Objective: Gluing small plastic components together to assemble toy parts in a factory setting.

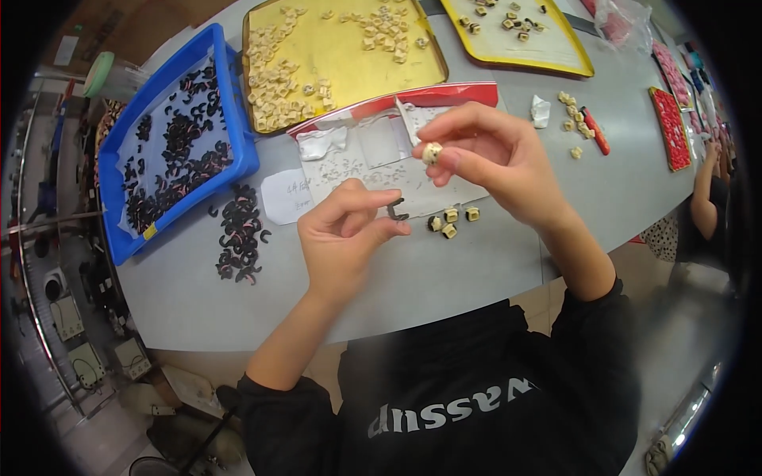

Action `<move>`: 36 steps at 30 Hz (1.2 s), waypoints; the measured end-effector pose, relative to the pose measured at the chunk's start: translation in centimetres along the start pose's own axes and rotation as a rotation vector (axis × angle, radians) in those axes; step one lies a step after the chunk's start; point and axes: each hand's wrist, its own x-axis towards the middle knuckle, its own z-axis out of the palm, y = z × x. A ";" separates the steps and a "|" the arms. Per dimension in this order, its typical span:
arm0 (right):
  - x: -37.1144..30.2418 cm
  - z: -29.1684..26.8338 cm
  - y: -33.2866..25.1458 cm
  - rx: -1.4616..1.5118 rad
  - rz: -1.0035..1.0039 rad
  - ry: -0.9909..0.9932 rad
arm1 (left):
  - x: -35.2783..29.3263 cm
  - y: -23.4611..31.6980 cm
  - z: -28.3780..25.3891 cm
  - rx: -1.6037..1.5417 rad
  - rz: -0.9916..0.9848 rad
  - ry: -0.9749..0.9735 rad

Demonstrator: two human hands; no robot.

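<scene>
Between the thumb and forefinger of my left hand (337,238) is a small black curved piece (397,210), pinched upright. My right hand (508,163) is raised a little higher and to the right, and its fingertips close on a small cream-coloured block (432,153) with dark spots. The two pieces are apart. Below my right hand, several cream blocks with black parts (450,221) sit on the grey table. A loose pile of black curved pieces (240,238) lies left of my left hand.
A blue tray (242,139) of black pieces stands at left. Behind are a yellow tray (341,67) of cream blocks and another yellow tray (548,59). A red-edged plastic bag (341,170) lies under my hands. At right are a red-handled tool (595,133) and a person (706,198).
</scene>
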 end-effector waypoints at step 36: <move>-1.2 0.9 2.7 0.474 0.334 -0.228 | -0.4 -0.6 -0.3 0.335 0.241 -0.047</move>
